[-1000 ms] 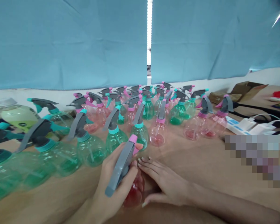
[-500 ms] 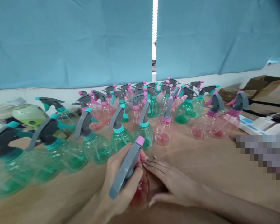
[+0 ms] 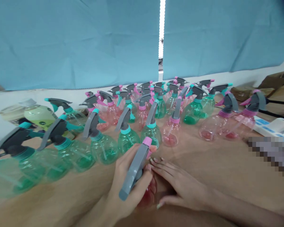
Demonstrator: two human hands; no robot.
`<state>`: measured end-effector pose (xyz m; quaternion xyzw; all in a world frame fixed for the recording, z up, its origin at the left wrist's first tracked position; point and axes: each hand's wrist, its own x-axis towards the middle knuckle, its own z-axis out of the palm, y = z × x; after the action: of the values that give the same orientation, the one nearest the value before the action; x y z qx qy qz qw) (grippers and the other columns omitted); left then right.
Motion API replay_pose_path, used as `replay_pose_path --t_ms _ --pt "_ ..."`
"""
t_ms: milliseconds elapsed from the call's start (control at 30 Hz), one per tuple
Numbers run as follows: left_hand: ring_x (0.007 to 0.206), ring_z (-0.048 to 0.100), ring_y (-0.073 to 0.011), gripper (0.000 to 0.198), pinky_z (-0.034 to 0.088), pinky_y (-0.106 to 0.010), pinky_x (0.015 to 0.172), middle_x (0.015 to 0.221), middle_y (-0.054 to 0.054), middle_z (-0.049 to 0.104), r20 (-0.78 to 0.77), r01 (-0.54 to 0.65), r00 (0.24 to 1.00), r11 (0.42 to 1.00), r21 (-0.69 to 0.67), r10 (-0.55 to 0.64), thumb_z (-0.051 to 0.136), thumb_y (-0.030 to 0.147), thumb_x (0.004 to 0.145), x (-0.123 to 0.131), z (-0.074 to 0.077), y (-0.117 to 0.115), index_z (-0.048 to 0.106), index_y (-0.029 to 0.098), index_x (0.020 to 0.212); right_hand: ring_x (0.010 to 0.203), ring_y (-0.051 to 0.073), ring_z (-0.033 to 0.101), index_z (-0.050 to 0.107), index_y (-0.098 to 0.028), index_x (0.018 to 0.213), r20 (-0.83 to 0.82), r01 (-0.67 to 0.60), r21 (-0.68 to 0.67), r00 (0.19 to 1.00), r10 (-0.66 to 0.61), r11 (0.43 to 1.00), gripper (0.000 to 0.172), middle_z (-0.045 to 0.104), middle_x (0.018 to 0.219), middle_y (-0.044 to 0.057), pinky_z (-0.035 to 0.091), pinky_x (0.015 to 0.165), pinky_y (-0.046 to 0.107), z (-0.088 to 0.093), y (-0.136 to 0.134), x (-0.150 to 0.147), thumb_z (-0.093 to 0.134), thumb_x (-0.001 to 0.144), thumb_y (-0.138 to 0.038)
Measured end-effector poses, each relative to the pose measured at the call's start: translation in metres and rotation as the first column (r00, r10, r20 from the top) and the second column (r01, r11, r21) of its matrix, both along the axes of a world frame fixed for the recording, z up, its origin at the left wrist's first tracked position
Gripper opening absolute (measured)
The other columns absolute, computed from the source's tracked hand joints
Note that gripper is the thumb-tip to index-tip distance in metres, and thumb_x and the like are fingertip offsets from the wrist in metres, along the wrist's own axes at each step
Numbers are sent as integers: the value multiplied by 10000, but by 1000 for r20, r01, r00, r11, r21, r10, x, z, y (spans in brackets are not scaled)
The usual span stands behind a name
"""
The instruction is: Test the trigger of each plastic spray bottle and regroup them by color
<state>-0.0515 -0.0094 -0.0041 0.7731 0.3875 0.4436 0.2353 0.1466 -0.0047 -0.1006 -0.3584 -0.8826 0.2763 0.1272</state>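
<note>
My left hand (image 3: 126, 176) is wrapped round the neck of a pink spray bottle (image 3: 149, 192) with a grey and pink trigger head, in the front middle of the table. Red liquid shows in its lower part, and my fingers hide most of its collar. Just to the right, my right hand (image 3: 180, 183) lies low with its fingers stretched out and the thumb apart. Its fingertips are close against the bottle's side; whether they touch it I cannot tell. Behind my left hand stand a green spray bottle (image 3: 129, 138) and another green spray bottle (image 3: 153, 135).
Several green and pink spray bottles with a little liquid fill the wooden table (image 3: 217, 176) to the left and back. A power strip (image 3: 274, 126) and a cardboard box (image 3: 274, 83) are at the right. Yellow-green bottle (image 3: 39, 115) stands back left, before a blue curtain (image 3: 85, 44).
The camera has turned slightly left, so everything sits a little further right in view. Both hands keep about the same pose at the pink spray bottle.
</note>
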Motion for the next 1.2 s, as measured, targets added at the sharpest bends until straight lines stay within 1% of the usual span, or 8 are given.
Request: replay_pose_path --t_ms 100,167,267,367,567,733,1000,1200 --pt "777 639 -147 377 550 -260 710 876 11 626 -20 68 998 997 30 -68 509 91 791 -1 -2 1 578 294 1101 1412 278 209 266 -113 1471 -2 4 -1 1000 -4 1000 945 267 1522 136 180 1157 460 0 0 0 538 775 -693" --pt "771 633 -144 377 546 -256 709 877 14 618 -20 76 997 997 33 -75 513 83 791 -3 -3 1 571 300 1093 1413 278 203 267 -106 1469 3 6 -6 1000 -6 1000 951 259 1524 139 175 1159 460 1 0 0 537 773 -695" --pt "736 612 -137 368 545 -255 700 850 18 597 -19 63 998 998 12 -63 515 84 793 -4 -7 1 571 299 1085 1416 277 190 264 -95 1468 21 5 -19 1000 -5 1000 961 240 1528 143 171 1158 459 4 -1 0 526 773 -705" --pt "752 610 -130 394 547 -265 723 893 16 596 -22 68 997 998 -18 -68 506 89 809 -4 -9 2 553 304 1136 1415 279 197 267 -109 1470 7 12 -22 1000 -11 1000 956 265 1522 143 177 1156 462 5 -2 0 532 770 -703" --pt "790 629 -151 366 555 -289 730 901 0 614 -29 74 997 997 -15 -75 489 101 813 -2 -4 1 560 271 1129 1408 278 223 239 -162 1484 -35 27 11 999 -26 1000 945 294 1519 127 199 1150 464 -1 -3 1 553 766 -692" --pt "783 632 -149 356 557 -291 740 899 -3 616 -52 48 997 998 -45 -50 479 100 822 -3 -2 -1 562 269 1125 1406 275 231 259 -146 1477 -18 22 14 1000 -22 1000 958 291 1519 127 207 1150 456 -2 -2 1 550 756 -705" --pt "719 648 -149 347 567 -275 697 853 8 642 -40 18 999 1000 -19 -19 512 115 801 -2 -2 -1 593 273 1098 1412 272 211 270 -120 1471 19 19 -5 1000 -19 1000 964 280 1518 140 187 1155 449 6 -3 -1 527 762 -719" --pt "750 646 -144 360 563 -280 723 887 1 640 -34 37 999 999 -22 -37 513 111 812 -3 -4 -1 582 269 1127 1414 269 204 263 -112 1471 13 6 12 1000 -7 1000 964 277 1519 142 172 1158 449 2 -3 0 519 767 -719"
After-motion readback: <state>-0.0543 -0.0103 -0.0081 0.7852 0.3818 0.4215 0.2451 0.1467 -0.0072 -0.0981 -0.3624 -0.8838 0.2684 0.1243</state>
